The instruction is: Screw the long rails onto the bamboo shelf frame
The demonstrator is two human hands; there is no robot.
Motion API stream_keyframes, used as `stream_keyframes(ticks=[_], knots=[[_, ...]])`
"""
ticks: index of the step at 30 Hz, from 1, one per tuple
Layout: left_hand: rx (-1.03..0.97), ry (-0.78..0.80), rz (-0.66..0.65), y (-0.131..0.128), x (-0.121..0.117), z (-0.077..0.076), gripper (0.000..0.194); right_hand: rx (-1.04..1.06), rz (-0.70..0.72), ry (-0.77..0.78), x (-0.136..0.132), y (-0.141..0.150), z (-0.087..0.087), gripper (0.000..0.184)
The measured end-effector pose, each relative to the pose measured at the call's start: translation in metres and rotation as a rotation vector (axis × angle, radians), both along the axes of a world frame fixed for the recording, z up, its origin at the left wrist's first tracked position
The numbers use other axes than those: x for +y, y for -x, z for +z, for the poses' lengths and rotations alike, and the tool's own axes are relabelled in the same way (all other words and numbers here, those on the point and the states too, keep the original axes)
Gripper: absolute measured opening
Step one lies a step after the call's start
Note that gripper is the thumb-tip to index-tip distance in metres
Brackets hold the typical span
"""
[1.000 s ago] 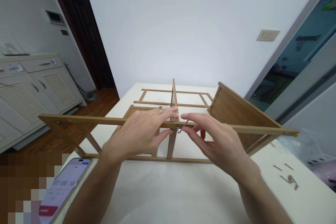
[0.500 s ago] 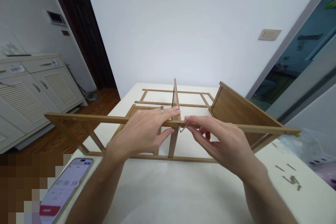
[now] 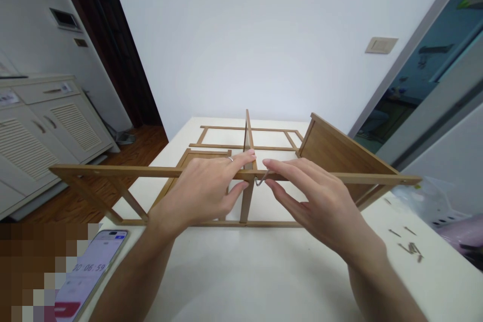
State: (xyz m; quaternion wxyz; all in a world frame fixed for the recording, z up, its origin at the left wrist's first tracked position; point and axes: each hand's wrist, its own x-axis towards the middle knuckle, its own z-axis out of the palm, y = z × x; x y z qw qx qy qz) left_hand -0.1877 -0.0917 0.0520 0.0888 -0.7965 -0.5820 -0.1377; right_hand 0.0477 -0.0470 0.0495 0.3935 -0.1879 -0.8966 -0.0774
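The long rail of a bamboo shelf frame (image 3: 151,172) runs crosswise, gripped by the left hand (image 3: 199,191), fingers over and thumb under. An L-shaped steel hex key (image 3: 261,179) sits at the rail's joint with an upright, at that hand's 3 o'clock. The right hand (image 3: 317,201) stands open at the key's 3 o'clock, contact unclear. The white table (image 3: 245,271) spreads bare at 6 o'clock; loose dark screws (image 3: 405,246) lie at 4 o'clock, near its right edge
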Motion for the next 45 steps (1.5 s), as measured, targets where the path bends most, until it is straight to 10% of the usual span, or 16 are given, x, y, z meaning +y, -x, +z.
stream_keyframes(ticks=[18,45], knots=[[-0.056,0.024,0.0,-0.026,0.016,0.006,0.056,0.234,0.041,0.038,0.022,-0.001,-0.012,0.019],[0.014,-0.016,0.028,-0.029,0.021,0.003,0.056,-0.231,-0.101,0.403,0.016,-0.039,0.004,0.015]])
